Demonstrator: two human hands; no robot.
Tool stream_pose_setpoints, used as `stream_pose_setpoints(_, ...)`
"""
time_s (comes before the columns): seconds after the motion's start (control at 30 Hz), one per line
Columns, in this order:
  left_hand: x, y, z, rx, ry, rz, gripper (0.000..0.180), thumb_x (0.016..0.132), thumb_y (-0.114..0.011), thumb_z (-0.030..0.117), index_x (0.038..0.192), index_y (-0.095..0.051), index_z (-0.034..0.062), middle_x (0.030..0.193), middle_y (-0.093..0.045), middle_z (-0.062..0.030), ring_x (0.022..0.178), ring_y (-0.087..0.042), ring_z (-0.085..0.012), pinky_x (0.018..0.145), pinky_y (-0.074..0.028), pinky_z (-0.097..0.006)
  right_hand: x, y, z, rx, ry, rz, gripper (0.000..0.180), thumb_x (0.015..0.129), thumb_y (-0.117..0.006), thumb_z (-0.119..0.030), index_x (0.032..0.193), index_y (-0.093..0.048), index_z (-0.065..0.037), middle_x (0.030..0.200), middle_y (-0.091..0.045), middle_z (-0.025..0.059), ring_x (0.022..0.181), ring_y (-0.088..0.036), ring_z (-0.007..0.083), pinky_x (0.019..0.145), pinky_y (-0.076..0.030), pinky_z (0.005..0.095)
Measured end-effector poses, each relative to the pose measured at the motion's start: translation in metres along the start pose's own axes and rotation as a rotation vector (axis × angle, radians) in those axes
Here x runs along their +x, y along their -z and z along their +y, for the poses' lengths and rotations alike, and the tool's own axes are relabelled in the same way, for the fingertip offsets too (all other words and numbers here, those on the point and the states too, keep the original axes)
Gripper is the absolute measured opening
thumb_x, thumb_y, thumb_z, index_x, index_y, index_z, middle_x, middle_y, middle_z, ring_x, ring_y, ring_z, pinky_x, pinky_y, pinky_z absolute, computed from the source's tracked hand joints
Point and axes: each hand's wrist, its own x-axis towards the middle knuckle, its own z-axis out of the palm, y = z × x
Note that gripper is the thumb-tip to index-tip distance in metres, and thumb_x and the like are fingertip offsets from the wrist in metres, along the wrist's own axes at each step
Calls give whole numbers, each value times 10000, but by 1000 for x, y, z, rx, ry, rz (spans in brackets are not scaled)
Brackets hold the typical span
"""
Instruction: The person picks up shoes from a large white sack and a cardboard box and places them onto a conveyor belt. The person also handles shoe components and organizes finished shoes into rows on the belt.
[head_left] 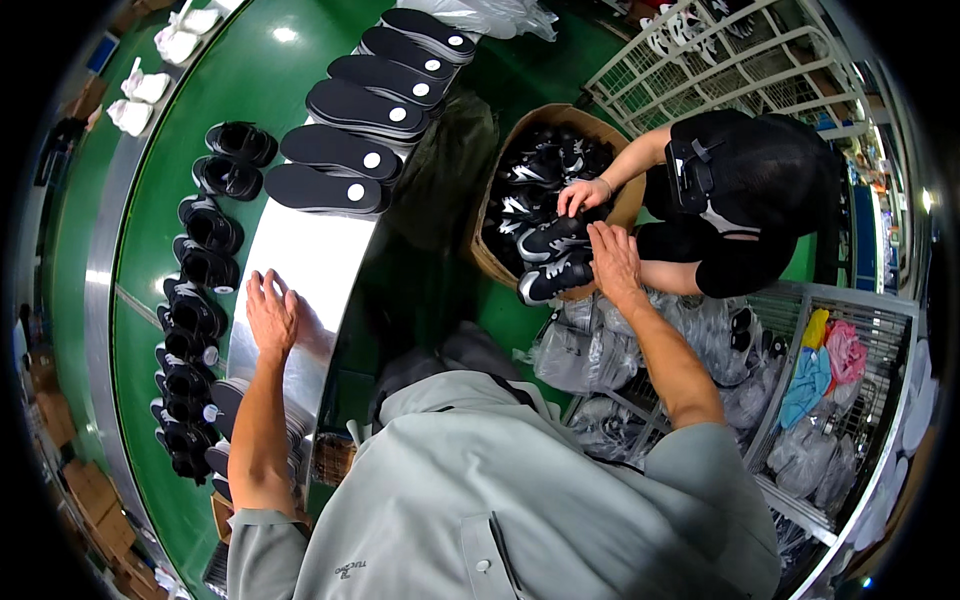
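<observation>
My left hand [272, 314] rests palm down on the bare metal bench [305, 245], fingers spread and holding nothing. On my right, my right hand [616, 262] is open with its fingers stretched out beside the heels of two black sneakers. The upper sneaker [545, 241] and lower sneaker [552, 280] have white or silver trim and lie at the rim of a cardboard box [484, 245]. Whether my fingers touch them is unclear. A co-worker's hand [584, 196] reaches to the upper sneaker; their other hand is hidden behind mine.
Black insoles [332, 190] with white round stickers lie stacked along the bench. Several black shoes [205, 222] line the green conveyor [290, 80] at left. A co-worker [760, 180] bends over the box. Wire carts [790, 300] with plastic-bagged items [590, 350] stand at right.
</observation>
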Motion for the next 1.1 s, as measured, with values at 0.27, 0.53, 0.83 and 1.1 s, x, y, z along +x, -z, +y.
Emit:
stream_pose_setpoints(0.27, -37, 1, 228, -663, -199, -548, 638, 791, -762, 317, 1323, -529, 52, 1201, -616, -196, 1109, -571, -375, 973, -470, -441, 27, 1, 27, -120, 217, -254, 583, 622, -815, -214, 1122, -612, 6, 1011, -598, 102, 1043, -509, 277, 914, -396, 398)
stream_pose_setpoints(0.53, -43, -106, 382, -1835, 719, -991, 689, 865, -753, 239, 1431, -389, 86, 1260, -561, -130, 1056, -611, -234, 783, -581, -352, 29, -2, 26, 92, 429, -214, 298, 622, -769, -184, 829, -601, -52, 877, -578, 109, 947, -522, 300, 922, -384, 453)
stream_pose_setpoints(0.83, -14, -70, 315, -1880, 534, -1187, 446, 936, -673, 230, 1315, -498, 73, 1067, -632, -42, 790, -617, -124, 520, -506, -243, 45, 39, -15, 258, 457, -168, 340, 598, -772, -179, 838, -581, -32, 878, -558, 125, 954, -521, 321, 927, -381, 478)
stream_pose_setpoints(1.1, 11, 17, 240, -1985, 479, -1159, 475, 921, -696, 241, 1315, -493, 71, 1000, -611, -35, 693, -555, -93, 527, -445, -222, 82, 127, -100, 306, 401, -148, 296, 637, -732, -153, 859, -578, -34, 897, -563, 129, 966, -521, 317, 927, -371, 479)
